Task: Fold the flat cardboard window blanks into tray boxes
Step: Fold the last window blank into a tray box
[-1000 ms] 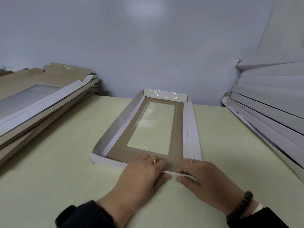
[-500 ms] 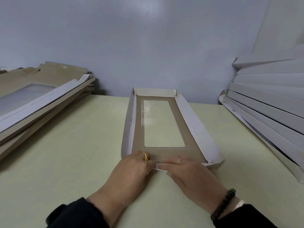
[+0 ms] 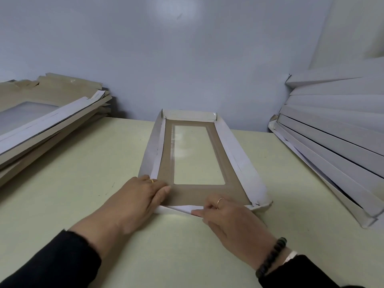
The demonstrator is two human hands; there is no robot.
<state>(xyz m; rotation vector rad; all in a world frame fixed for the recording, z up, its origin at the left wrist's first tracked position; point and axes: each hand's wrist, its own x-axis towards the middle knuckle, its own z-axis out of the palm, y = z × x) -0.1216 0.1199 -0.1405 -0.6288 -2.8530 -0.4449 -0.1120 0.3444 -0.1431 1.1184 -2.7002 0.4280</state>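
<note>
A long cardboard window blank (image 3: 166,163), brown inside with a clear film window and white side flaps partly raised, lies lengthwise in the middle of the pale table (image 3: 83,183). My left hand (image 3: 137,200) presses on its near left corner, fingers on the brown panel and thumb by the near flap. My right hand (image 3: 226,219) holds the near white end flap (image 3: 178,209), its fingers curled over the flap's edge onto the panel. The far end flap stands up.
A stack of flat brown window blanks (image 3: 41,113) lies at the left, by the wall. A leaning stack of white folded tray boxes (image 3: 332,138) fills the right side. Close behind the blank stands the grey wall (image 3: 166,69).
The blank has swung clockwise from a rightward slant to pointing straight away from me. Both hands stayed at its near end, and the right hand now curls over the near flap.
</note>
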